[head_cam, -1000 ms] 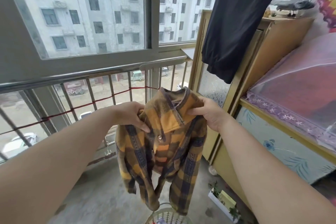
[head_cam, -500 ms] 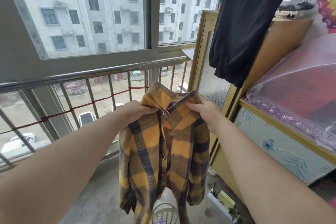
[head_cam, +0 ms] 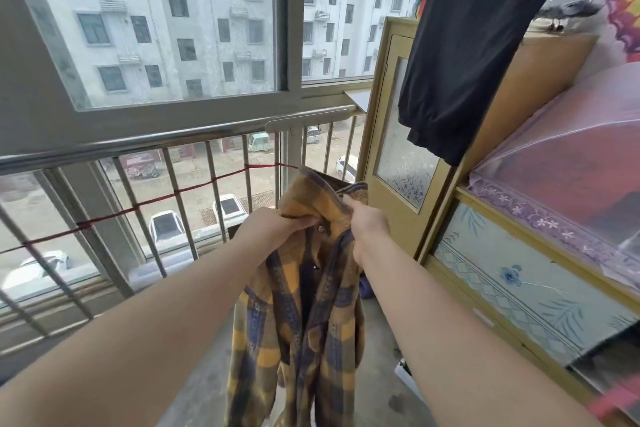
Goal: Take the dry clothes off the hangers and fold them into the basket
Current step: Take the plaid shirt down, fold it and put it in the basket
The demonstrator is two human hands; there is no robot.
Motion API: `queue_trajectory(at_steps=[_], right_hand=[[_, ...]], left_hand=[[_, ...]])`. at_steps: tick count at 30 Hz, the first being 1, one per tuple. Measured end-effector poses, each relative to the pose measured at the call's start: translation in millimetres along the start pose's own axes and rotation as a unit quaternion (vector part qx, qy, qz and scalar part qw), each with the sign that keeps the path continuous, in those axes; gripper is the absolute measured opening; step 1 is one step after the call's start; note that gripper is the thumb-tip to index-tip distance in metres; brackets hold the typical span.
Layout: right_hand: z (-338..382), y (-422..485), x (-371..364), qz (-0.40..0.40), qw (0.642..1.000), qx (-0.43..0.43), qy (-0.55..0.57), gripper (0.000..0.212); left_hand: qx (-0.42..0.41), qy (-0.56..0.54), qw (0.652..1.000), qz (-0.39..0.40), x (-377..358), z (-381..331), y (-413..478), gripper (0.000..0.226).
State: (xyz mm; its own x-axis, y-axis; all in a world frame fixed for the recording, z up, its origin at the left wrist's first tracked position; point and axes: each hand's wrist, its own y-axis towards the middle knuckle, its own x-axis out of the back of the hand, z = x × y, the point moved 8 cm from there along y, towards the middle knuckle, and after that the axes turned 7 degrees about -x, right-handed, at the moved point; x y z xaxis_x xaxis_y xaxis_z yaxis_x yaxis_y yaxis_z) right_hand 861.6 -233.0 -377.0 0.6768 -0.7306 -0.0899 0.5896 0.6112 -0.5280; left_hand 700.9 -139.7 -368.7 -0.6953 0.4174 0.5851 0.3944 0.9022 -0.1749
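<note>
Shirt (head_cam: 304,315): held up by the collar, hanging full length, likely to straighten it for folding.
Left hand (head_cam: 273,230): gripped on the collar's left side.
Right hand (head_cam: 367,225): pinched on the right side.

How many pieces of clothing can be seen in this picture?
2. A yellow plaid shirt hangs in front, gripped at its collar by the left hand and the right hand. A black garment hangs at upper right. More may hang outside the view.
</note>
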Motion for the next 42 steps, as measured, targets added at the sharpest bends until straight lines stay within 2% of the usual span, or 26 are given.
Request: queue_trajectory(at_steps=[1,3,5,7,12,14,16,18,19,22,23,25,28,30,33,35,37,39,40,41,42], right_hand=[[-2,-4,-3,0.012,1.0,-0.009,0.007,0.052],[-3,-11,-3,0.034,0.999,-0.027,0.021,0.036],[-4,-9,-1,0.051,0.996,-0.049,0.051,0.03],[-6,-8,3,0.034,0.995,-0.06,0.067,0.028],[-8,-12,-4,-0.006,0.996,-0.052,0.072,0.03],[-5,-14,-7,-0.011,0.997,-0.038,0.068,0.034],[-2,-12,-11,-0.007,0.998,-0.033,0.046,0.039],[-1,-11,-18,0.018,0.999,-0.027,0.022,0.031],[0,-14,-22,0.036,0.999,-0.025,0.008,0.025],[3,-21,-30,0.089,0.996,-0.017,-0.017,0.017],[5,-25,-32,0.11,0.994,-0.016,-0.016,0.018],[5,-31,-39,0.158,0.987,-0.021,-0.008,0.035],[4,-36,-45,0.213,0.977,-0.025,-0.007,0.056],[4,-39,-49,0.256,0.966,-0.015,-0.021,0.059],[10,-50,-57,0.309,0.95,0.019,-0.048,0.055],[16,-52,-57,0.306,0.948,0.055,-0.062,0.052],[25,-33,-44,0.208,0.962,0.125,-0.126,0.05],[33,-20,-31,0.119,0.955,0.182,-0.201,0.081],[34,-17,-31,0.124,0.947,0.195,-0.224,0.097],[31,-12,-34,0.154,0.942,0.19,-0.23,0.103],[25,-12,-39,0.203,0.936,0.168,-0.232,0.097]], left_hand=[[0.016,-0.048,0.999,-0.015,-1,4,0,0.073],[0.069,-0.153,0.986,-0.012,-5,14,0,0.073],[0.098,-0.201,0.975,0.013,-7,18,-2,0.073],[0.098,-0.188,0.977,0.025,-8,15,-3,0.07],[0.036,-0.058,0.998,0.002,-9,-4,-2,0.06],[0.011,-0.016,0.999,0.035,-16,-11,-2,0.046],[-0.019,0.016,0.996,0.08,-22,-19,-6,0.021],[-0.034,0.019,0.993,0.109,-23,-23,-9,0.005],[-0.035,0.004,0.992,0.119,-21,-23,-10,0.006],[-0.025,-0.116,0.979,0.167,-21,-18,-7,0.032],[-0.032,-0.137,0.971,0.191,-22,-18,-7,0.037],[-0.061,-0.106,0.966,0.229,-22,-18,-8,0.043],[-0.087,-0.032,0.971,0.218,-14,-11,0,0.049],[-0.1,-0.017,0.977,0.189,-7,-9,4,0.041],[-0.136,-0.002,0.988,0.069,11,-13,11,0.026],[-0.14,-0.042,0.989,0.014,20,-16,12,0.021],[-0.117,-0.14,0.983,0.032,22,-16,12,0.016],[-0.115,-0.217,0.964,0.098,18,-21,8,0.024],[-0.122,-0.235,0.955,0.135,16,-24,6,0.032],[-0.128,-0.241,0.947,0.167,12,-28,3,0.038],[-0.136,-0.239,0.942,0.194,8,-31,0,0.04]])
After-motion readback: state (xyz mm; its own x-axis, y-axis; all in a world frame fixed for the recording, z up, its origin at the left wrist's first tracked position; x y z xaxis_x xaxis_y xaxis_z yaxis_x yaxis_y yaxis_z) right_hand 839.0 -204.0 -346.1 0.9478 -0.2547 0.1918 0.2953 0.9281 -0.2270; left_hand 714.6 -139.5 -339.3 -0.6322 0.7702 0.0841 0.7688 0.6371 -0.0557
